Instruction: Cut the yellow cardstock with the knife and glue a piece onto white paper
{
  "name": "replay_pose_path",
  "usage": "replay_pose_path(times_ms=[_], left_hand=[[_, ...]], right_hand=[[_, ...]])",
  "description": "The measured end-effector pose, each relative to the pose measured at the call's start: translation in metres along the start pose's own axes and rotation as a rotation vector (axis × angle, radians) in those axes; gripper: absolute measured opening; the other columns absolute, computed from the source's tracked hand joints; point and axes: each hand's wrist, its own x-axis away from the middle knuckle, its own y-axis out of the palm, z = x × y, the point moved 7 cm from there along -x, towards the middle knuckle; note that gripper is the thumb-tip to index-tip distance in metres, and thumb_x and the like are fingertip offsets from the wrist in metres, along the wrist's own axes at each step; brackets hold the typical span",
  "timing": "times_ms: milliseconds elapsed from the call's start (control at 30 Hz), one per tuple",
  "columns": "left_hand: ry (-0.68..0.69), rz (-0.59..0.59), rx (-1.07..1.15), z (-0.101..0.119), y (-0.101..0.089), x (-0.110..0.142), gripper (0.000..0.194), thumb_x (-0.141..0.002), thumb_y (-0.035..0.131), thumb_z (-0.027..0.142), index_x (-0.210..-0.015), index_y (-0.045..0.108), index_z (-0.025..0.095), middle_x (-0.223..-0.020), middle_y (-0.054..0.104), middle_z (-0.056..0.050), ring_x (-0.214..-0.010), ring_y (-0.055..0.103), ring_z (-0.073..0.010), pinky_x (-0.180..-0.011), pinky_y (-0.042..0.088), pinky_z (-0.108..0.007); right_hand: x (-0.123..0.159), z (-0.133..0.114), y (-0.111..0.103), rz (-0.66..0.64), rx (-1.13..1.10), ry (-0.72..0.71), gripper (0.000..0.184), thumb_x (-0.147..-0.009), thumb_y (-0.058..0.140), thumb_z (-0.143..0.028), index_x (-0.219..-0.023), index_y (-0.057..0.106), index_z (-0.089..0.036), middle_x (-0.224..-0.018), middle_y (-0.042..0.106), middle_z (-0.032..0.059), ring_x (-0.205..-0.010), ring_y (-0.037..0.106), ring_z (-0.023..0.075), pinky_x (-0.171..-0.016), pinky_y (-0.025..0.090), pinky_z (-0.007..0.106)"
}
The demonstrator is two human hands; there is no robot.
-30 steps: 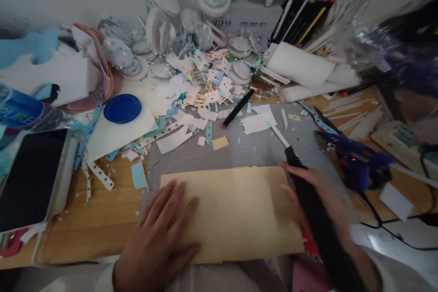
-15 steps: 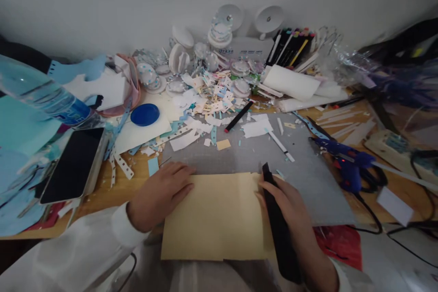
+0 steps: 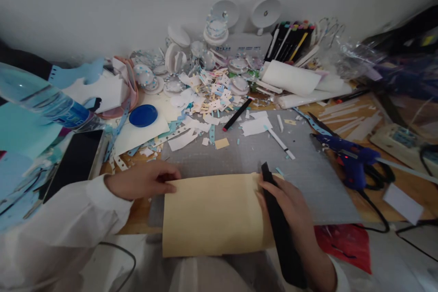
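Tan sheet (image 3: 212,214): lies lower centre of frame, overlapping the grey mat (image 3: 315,187); left hand (image 3: 145,181) pinches its upper-left corner. Long black tool (image 3: 278,232): sits in right hand's (image 3: 294,207) closed grip, at the sheet's right end.

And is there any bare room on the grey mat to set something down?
Yes, mostly bare: the grey mat's right part, between the right hand and the blue glue gun; also a narrow band between the yellow sheet and the paper scraps. Crowded: the desk's back, heaped with paper cutouts, and its left, with bottle and phone.
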Motion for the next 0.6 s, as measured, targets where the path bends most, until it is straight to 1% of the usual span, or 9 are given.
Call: replay_pose_path(times_ms=[67,133,267,367,433,500,533,600], left_hand=[[-0.028,-0.02,0.061,-0.004,-0.005,0.006,0.024,-0.082,0.06,0.038,-0.088,0.068,0.017,-0.081,0.069,-0.002,-0.075,0.06,-0.0165,-0.064,0.044,-0.023],[-0.038,0.001,0.08,-0.008,-0.011,0.012,0.024,-0.081,0.061,0.039,-0.089,0.069,0.017,-0.084,0.07,-0.003,-0.078,0.062,-0.0177,-0.068,0.047,-0.024],[-0.051,0.12,0.037,-0.014,-0.029,0.022,0.021,-0.079,0.063,0.038,-0.084,0.07,0.019,-0.08,0.07,-0.003,-0.076,0.063,-0.0173,-0.068,0.048,-0.024],[-0.034,0.235,0.002,-0.012,-0.046,0.035,0.02,-0.08,0.062,0.037,-0.082,0.071,0.02,-0.081,0.072,-0.002,-0.076,0.063,-0.0162,-0.068,0.049,-0.023],[-0.04,0.332,0.002,-0.01,-0.06,0.05,0.021,-0.08,0.062,0.039,-0.085,0.072,0.021,-0.084,0.073,-0.002,-0.077,0.064,-0.0158,-0.069,0.05,-0.022],[-0.084,0.471,0.004,-0.01,-0.077,0.068,0.024,-0.078,0.066,0.043,-0.088,0.073,0.022,-0.085,0.074,-0.001,-0.076,0.065,-0.0155,-0.068,0.052,-0.022],[-0.112,0.569,0.003,-0.011,-0.087,0.079,0.027,-0.075,0.068,0.045,-0.089,0.072,0.022,-0.085,0.074,-0.001,-0.076,0.066,-0.0155,-0.068,0.053,-0.023],[-0.15,0.805,0.014,-0.013,-0.108,0.102,0.034,-0.07,0.072,0.05,-0.087,0.071,0.02,-0.084,0.075,0.0,-0.077,0.067,-0.0155,-0.073,0.056,-0.026]], right_hand=[[0.0,0.0,0.0,-0.007,0.002,-0.003,0.03,-0.097,0.04,-0.028,-0.121,0.058,-0.025,-0.125,0.063,0.0067,-0.116,0.058,0.0234,-0.094,0.047,0.039],[-0.001,-0.001,0.0,-0.018,0.003,-0.002,0.031,-0.097,0.038,-0.027,-0.122,0.058,-0.025,-0.126,0.063,0.0065,-0.117,0.058,0.0232,-0.094,0.047,0.039],[0.002,0.001,-0.001,-0.018,-0.001,0.022,0.032,-0.096,0.04,-0.029,-0.121,0.06,-0.025,-0.126,0.063,0.0076,-0.116,0.058,0.0246,-0.094,0.047,0.04],[0.006,0.005,0.003,-0.037,-0.004,0.046,0.034,-0.096,0.037,-0.028,-0.122,0.06,-0.026,-0.127,0.062,0.0069,-0.116,0.058,0.0251,-0.095,0.046,0.041],[0.009,0.008,0.005,-0.043,-0.002,0.051,0.035,-0.096,0.037,-0.028,-0.123,0.059,-0.026,-0.127,0.062,0.0068,-0.116,0.058,0.0253,-0.095,0.046,0.041],[0.011,0.009,0.006,-0.043,-0.005,0.051,0.035,-0.096,0.037,-0.03,-0.123,0.06,-0.025,-0.126,0.062,0.0071,-0.116,0.058,0.0256,-0.094,0.046,0.041],[0.011,0.009,0.006,-0.041,-0.008,0.047,0.035,-0.096,0.038,-0.031,-0.122,0.06,-0.025,-0.126,0.063,0.007,-0.115,0.059,0.0255,-0.094,0.047,0.04],[0.01,0.008,0.004,-0.032,-0.015,0.042,0.035,-0.095,0.039,-0.032,-0.121,0.061,-0.026,-0.126,0.063,0.0062,-0.114,0.059,0.0253,-0.094,0.047,0.04]])
